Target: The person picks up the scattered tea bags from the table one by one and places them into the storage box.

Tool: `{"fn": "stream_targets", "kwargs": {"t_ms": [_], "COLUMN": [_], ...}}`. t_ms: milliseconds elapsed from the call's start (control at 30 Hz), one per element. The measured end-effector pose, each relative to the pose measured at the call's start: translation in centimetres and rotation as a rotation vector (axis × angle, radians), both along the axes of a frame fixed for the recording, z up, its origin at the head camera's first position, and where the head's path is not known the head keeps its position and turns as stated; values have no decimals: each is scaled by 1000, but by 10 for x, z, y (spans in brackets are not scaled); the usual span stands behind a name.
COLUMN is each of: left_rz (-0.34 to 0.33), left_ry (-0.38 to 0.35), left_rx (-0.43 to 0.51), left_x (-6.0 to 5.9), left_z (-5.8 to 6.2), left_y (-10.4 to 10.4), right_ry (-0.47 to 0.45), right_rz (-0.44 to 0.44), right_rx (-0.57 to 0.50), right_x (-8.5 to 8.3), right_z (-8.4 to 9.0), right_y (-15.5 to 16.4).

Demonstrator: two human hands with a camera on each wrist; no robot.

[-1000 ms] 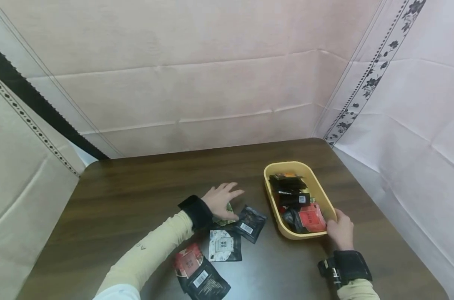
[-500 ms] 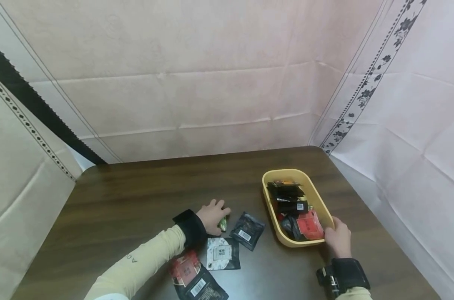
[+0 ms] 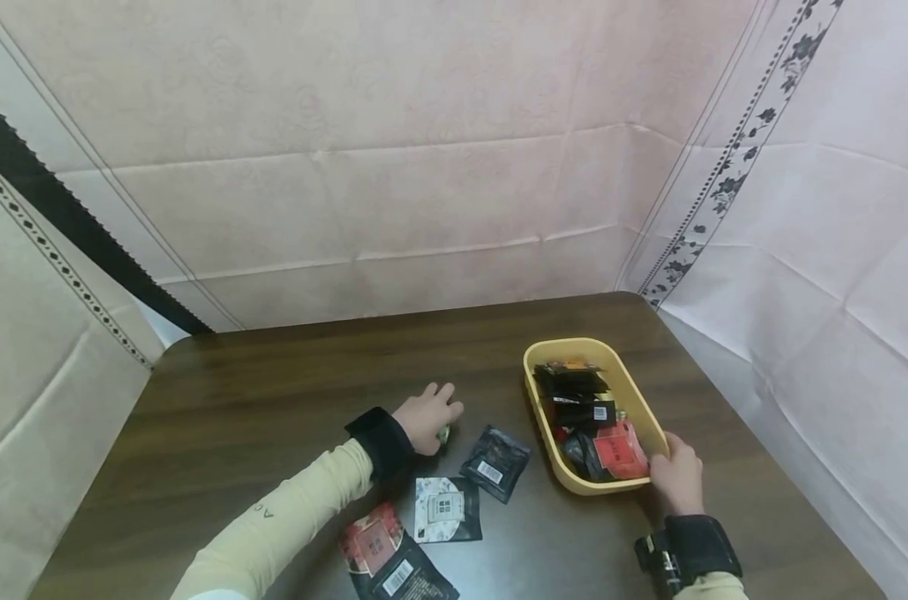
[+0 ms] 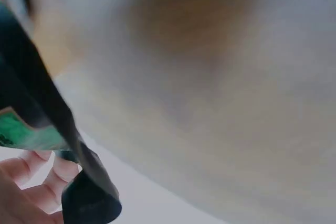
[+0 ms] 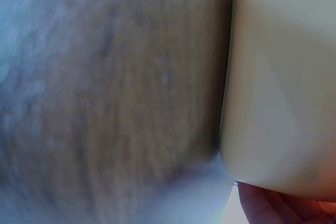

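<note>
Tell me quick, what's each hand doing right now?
Left hand: fingers curled round a green packet, gripping it on the table.
Right hand: holding the near corner of the yellow tray.

the far and left of the surface [image 3: 273, 375] lie open. sachets [image 3: 444, 510] crowd the near middle, the yellow tray [image 3: 538, 417] blocks the right; between them a narrow lane, seemingly passable.
</note>
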State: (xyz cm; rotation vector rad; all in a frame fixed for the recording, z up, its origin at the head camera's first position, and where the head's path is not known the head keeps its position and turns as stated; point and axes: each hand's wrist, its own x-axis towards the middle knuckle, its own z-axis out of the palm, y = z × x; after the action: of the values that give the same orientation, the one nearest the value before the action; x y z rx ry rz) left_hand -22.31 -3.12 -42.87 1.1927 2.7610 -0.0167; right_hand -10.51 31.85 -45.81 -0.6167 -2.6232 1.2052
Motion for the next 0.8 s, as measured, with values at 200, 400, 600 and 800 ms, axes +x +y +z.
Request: {"fn": "stream_targets", "kwargs": {"t_ms": [200, 400, 600, 800], "left_rz": [-85, -198, -221, -210], "left_ry": [27, 12, 59, -4], "left_rx": [147, 221, 232, 261], "left_x": [-13, -19, -27, -30], "left_z": [39, 60, 66, 64], "left_y": [41, 91, 139, 169], "right_ry": [22, 44, 46, 43], "right_rz": [-20, -20, -29, -35], "right_rx": [-3, 4, 0, -27], "right_x": [1, 1, 1, 2], "right_z": [2, -2, -1, -2], "right_y": [2, 0, -3, -2]}}
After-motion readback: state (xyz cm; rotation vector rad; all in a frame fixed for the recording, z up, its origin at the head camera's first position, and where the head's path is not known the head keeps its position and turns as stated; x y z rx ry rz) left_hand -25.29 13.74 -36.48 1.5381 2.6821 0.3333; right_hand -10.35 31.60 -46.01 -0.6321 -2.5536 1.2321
